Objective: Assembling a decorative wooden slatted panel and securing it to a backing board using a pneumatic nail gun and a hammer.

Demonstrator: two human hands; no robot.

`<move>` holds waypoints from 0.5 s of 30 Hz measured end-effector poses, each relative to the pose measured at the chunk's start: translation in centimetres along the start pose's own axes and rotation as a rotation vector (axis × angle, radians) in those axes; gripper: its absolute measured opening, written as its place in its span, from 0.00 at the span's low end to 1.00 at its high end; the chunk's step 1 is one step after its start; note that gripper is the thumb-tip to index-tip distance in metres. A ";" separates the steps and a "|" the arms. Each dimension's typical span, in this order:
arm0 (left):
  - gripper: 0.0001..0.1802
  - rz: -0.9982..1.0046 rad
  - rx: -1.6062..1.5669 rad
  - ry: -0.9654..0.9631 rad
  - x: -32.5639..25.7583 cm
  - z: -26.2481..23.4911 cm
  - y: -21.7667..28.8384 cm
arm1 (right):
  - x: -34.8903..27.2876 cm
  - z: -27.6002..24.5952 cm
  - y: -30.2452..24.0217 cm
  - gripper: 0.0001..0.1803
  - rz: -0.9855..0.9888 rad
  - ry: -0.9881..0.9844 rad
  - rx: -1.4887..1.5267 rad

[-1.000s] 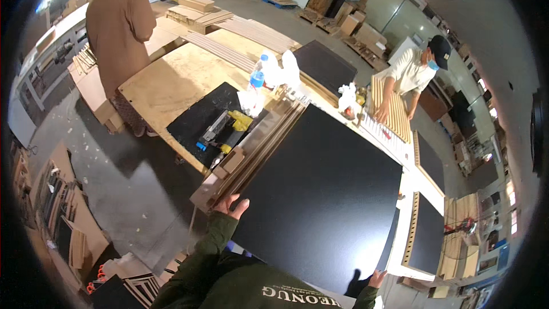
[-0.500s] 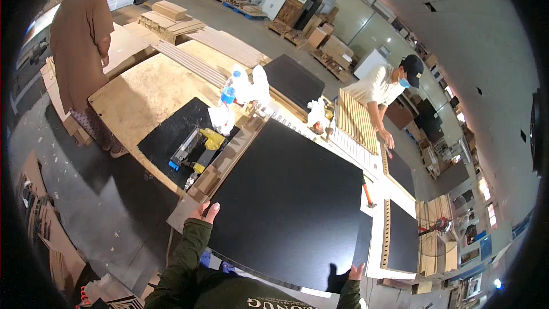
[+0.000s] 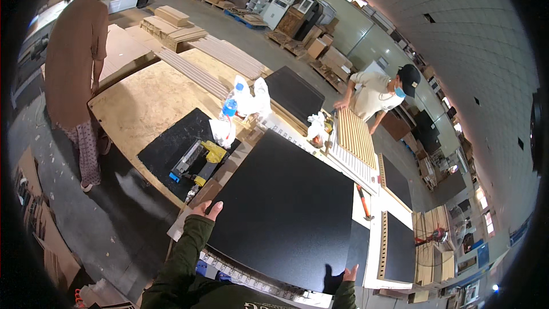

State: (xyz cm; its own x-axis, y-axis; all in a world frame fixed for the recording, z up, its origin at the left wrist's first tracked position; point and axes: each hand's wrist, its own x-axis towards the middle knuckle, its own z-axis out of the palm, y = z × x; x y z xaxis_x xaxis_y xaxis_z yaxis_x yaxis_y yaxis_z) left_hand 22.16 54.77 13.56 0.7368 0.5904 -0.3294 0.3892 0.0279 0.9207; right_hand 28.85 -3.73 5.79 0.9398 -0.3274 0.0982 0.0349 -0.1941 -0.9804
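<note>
A large black panel (image 3: 286, 206) lies flat in front of me on the workbench. My left hand (image 3: 207, 210) grips its left edge near the front corner, thumb up along the side. At the panel's right front edge is my right hand (image 3: 350, 273), closed on it with the thumb showing; its other fingers are mostly hidden. Under the panel's front side, a strip of the bench edge with dark markings (image 3: 246, 274) shows. Another dark board (image 3: 357, 246) sticks out beyond the right side. A hammer with an orange handle (image 3: 362, 200) lies by the right far corner.
A nail gun with yellow wrapping (image 3: 194, 160) rests on a black sheet (image 3: 154, 146) at left, near a water bottle (image 3: 231, 103). A co-worker in a cap (image 3: 377, 94) touches a slatted panel (image 3: 355, 131). Another person (image 3: 74, 63) stands far left. More black boards (image 3: 398, 246) lie right.
The black panel and my hands sit slightly further left, and the marked bench edge now shows in front. The co-worker's hands have moved to the slatted panel. The person at left has shifted.
</note>
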 end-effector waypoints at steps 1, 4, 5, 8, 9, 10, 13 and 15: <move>0.40 0.004 -0.001 0.003 0.0 0.0 0.2 | 0.5 -0.1 0.2 0.34 -0.018 0.031 -0.006; 0.40 0.010 -0.008 0.001 0.4 0.2 -0.2 | 1.3 -0.7 0.8 0.33 -0.044 0.085 -0.018; 0.41 0.012 -0.014 -0.004 0.5 0.2 -0.4 | 1.7 -0.8 1.1 0.33 -0.046 0.093 -0.015; 0.41 -0.014 0.010 0.009 0.5 -0.1 -0.3 | 2.7 -0.9 2.0 0.32 -0.046 0.093 -0.007; 0.41 -0.020 0.011 0.017 0.5 -0.2 -0.5 | 3.0 -0.8 2.5 0.32 -0.041 0.084 -0.003; 0.43 -0.039 0.000 0.022 0.6 -0.3 -0.6 | 3.5 -0.7 2.9 0.31 -0.036 0.073 0.004; 0.46 -0.011 -0.005 -0.069 1.1 1.2 1.3 | 6.7 -7.0 6.8 0.31 0.028 0.108 0.193; 0.46 0.014 0.040 -0.112 1.5 2.6 1.4 | 5.8 -7.8 8.4 0.27 -0.107 0.003 -0.064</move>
State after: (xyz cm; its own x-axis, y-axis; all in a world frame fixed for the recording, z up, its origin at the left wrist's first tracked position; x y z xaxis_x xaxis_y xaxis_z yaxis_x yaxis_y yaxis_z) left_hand 25.26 53.59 13.78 0.7985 0.4968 -0.3402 0.3986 -0.0127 0.9170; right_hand 31.95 -14.46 -0.56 0.9309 -0.3041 0.2024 0.1133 -0.2864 -0.9514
